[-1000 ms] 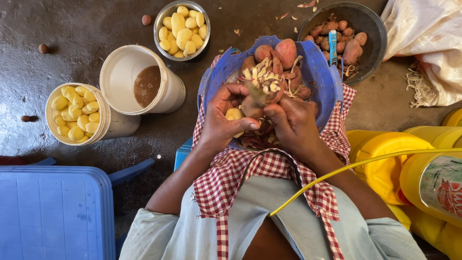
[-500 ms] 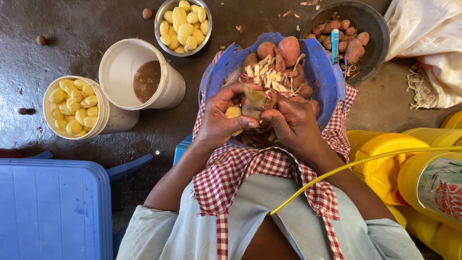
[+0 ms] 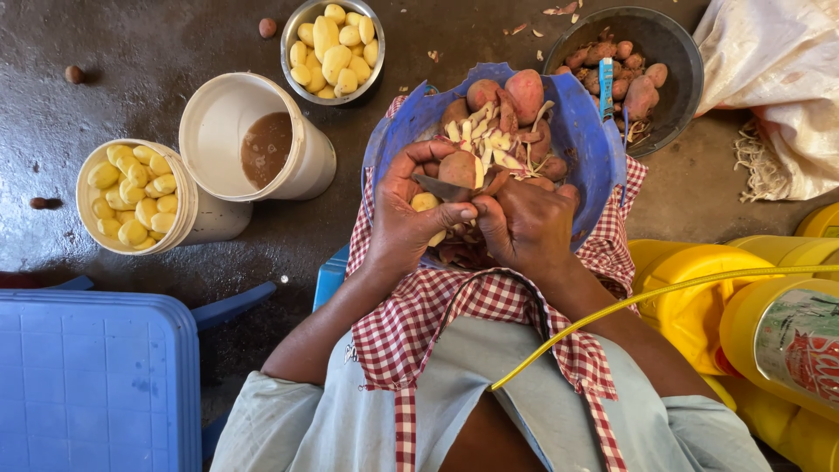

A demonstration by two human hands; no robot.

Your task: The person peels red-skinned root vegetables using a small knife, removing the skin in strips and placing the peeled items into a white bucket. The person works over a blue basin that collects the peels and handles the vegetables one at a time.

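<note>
Head view: a dark wet concrete floor (image 3: 131, 35) lies beneath. At centre, a blue basin (image 3: 585, 131) rests on the checked apron (image 3: 419, 323). Over it the left hand (image 3: 406, 218) clamps a red-skinned potato (image 3: 459, 168); the right hand (image 3: 529, 223) grips a knife (image 3: 441, 188) against it. Bowls of peeled potatoes (image 3: 332, 48) sit at eleven o'clock.

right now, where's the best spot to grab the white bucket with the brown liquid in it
Probably by the rim of the white bucket, two-handed from above, on opposite sides. It looks tilted against the bucket of peeled potatoes, mouth open, no handle showing, so level it gently or the brown liquid may spill.
</note>
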